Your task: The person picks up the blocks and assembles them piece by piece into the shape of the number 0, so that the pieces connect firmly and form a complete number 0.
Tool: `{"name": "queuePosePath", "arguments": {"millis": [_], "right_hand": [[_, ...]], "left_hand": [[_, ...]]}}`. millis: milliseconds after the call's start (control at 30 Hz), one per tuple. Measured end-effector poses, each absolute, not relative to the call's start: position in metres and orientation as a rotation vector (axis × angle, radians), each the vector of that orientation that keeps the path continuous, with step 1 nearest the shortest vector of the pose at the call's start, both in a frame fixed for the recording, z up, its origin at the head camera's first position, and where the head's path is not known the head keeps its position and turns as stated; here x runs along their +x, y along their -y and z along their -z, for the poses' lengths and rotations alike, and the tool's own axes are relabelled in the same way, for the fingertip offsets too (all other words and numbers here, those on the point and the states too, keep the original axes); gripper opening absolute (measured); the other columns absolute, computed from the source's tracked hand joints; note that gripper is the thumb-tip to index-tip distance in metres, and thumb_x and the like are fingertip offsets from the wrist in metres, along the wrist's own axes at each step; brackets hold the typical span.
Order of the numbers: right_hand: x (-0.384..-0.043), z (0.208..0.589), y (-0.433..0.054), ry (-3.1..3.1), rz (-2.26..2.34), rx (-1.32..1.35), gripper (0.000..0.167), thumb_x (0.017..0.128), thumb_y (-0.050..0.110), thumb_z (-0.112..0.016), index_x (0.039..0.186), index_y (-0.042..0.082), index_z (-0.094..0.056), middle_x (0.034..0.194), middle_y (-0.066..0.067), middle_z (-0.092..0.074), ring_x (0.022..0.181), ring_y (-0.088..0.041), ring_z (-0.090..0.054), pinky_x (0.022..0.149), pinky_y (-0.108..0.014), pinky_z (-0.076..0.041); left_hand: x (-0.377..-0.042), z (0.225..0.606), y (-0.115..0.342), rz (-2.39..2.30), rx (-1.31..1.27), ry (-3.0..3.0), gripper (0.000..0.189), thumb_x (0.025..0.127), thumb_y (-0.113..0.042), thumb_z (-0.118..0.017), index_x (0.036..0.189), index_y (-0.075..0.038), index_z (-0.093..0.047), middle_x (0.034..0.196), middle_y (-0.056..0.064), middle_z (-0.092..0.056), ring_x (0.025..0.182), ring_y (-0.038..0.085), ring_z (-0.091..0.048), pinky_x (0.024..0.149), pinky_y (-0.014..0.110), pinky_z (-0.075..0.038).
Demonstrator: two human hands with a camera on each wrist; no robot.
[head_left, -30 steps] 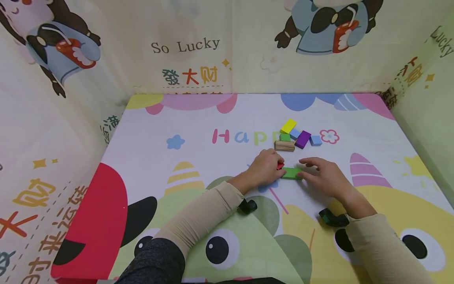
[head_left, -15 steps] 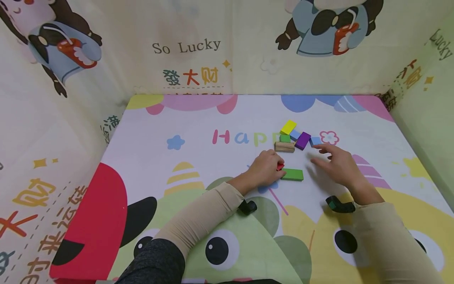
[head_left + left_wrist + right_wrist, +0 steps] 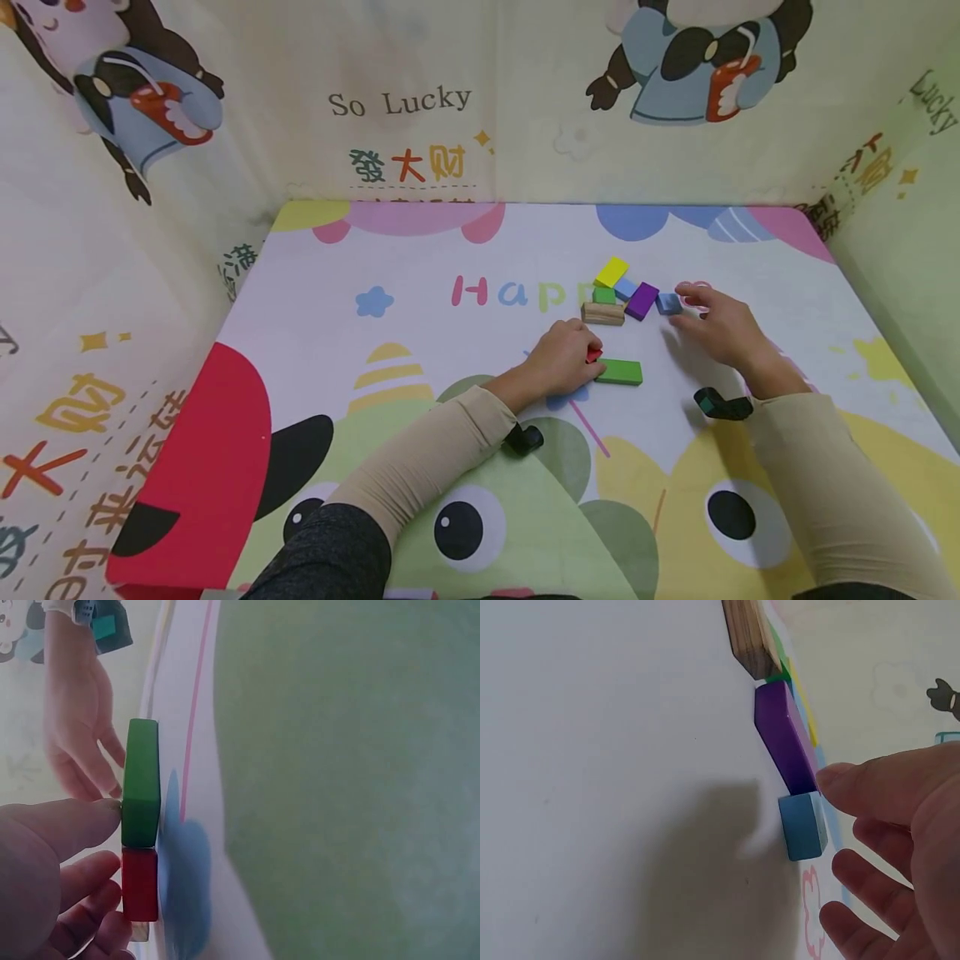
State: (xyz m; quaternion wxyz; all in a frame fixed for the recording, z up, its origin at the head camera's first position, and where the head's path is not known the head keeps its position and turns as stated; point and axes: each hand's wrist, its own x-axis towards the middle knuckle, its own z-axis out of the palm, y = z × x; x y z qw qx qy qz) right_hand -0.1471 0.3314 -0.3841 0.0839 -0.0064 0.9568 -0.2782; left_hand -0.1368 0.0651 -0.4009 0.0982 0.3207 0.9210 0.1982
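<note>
My left hand [image 3: 562, 358] is at a small red block [image 3: 140, 885], its curled fingers on the block and its thumb by the seam with a long green block [image 3: 621, 372]. These two blocks lie end to end on the mat, and the hand covers much of the red one in the head view. Farther back, my right hand [image 3: 723, 329] reaches to a light blue block [image 3: 802, 826], thumb and fingers spread on either side of it. A purple block [image 3: 642, 301] stands at the blue block's left, close to the right thumb in the right wrist view.
Left of the purple block are a wood-grain block [image 3: 603, 313], a small green block [image 3: 603, 295], a yellow block [image 3: 612, 272] and another blue block [image 3: 624, 288]. The cartoon-printed mat [image 3: 405, 325] covers the table. Printed cloth walls [image 3: 525, 150] rise behind and at both sides.
My right hand has left the long green block and moved back and right to the light blue block. The left hand has stayed at the red block.
</note>
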Motion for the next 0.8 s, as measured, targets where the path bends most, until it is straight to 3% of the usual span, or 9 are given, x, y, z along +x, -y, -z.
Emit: {"name": "queuePosePath", "arguments": {"millis": [333, 800], "right_hand": [[-0.162, 0.386, -0.329, -2.794, 0.782, -0.008, 0.058, 0.099, 0.023, -0.058, 0.149, -0.001, -0.04, 0.147, -0.03, -0.038, 0.127, -0.053, -0.041, 0.101, -0.064, -0.035], [-0.158, 0.392, -0.332, -2.839, 0.887, 0.026, 0.046, 0.099, 0.014, -0.056, 0.139, -0.006, -0.048, 0.131, -0.034, -0.055, 0.124, -0.052, -0.045, 0.099, -0.06, -0.036]], "left_hand": [[-0.137, 0.402, -0.066, -0.57, 0.932, -2.719, 0.036, 0.096, -0.036, -0.068, 0.125, -0.014, -0.071, 0.117, 0.002, -0.062, 0.097, 0.016, -0.05, 0.074, 0.021, -0.04], [-0.135, 0.401, -0.065, -0.607, 0.94, -2.711, 0.034, 0.096, -0.034, -0.068, 0.123, -0.014, -0.072, 0.118, 0.003, -0.062, 0.099, 0.017, -0.051, 0.075, 0.021, -0.04]]}}
